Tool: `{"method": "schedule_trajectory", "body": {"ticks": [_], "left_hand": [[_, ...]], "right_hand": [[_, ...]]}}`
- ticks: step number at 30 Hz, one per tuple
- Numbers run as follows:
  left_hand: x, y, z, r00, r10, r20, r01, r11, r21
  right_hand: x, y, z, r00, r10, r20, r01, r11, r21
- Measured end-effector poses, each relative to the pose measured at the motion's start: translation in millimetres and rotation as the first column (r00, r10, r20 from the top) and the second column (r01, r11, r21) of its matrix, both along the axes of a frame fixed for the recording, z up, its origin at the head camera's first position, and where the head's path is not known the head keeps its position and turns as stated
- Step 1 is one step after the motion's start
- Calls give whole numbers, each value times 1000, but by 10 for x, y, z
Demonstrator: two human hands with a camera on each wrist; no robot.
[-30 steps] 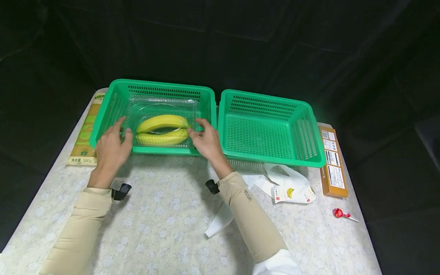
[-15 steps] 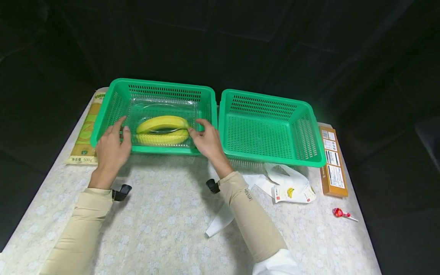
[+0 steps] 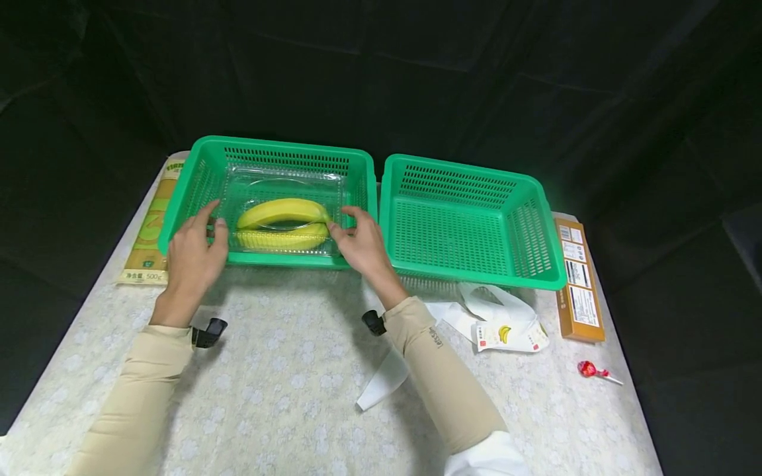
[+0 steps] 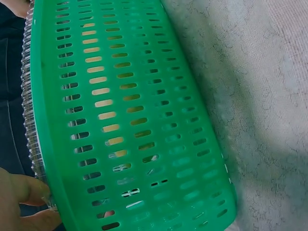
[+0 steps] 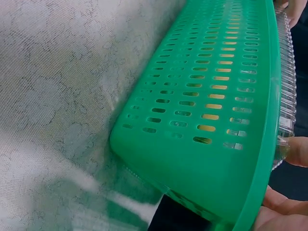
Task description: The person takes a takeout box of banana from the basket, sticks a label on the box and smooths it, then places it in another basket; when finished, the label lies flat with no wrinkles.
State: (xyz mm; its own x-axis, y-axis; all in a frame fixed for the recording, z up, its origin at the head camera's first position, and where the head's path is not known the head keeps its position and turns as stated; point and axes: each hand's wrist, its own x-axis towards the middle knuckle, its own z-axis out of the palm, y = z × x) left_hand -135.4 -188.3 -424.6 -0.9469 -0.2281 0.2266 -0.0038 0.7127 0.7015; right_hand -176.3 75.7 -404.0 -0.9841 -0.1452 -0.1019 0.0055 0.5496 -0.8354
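Head view, upper left of the frame: my left fingers (image 3: 204, 215) and right fingers (image 3: 355, 213) pinch opposite ends of a clear, rectangular plastic box (image 3: 286, 186) holding two yellow bananas (image 3: 282, 211). It is partly inside a green, slotted plastic basket (image 3: 280, 145), ribbed edge above the rim; a matching basket (image 3: 449, 235) stands right of centre on the pale floral surface (image 3: 274, 370).
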Motion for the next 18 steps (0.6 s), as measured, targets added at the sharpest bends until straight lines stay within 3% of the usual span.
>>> {"method": "schedule_trajectory", "body": {"ticks": [11, 18], "left_hand": [[57, 17, -68, 999, 44, -24, -44, 999, 22], [30, 50, -99, 997, 53, -51, -52, 998, 33]], "right_hand": [[5, 15, -37, 999, 24, -31, -25, 999, -24], [1, 57, -26, 1000, 27, -12, -28, 999, -41]]}}
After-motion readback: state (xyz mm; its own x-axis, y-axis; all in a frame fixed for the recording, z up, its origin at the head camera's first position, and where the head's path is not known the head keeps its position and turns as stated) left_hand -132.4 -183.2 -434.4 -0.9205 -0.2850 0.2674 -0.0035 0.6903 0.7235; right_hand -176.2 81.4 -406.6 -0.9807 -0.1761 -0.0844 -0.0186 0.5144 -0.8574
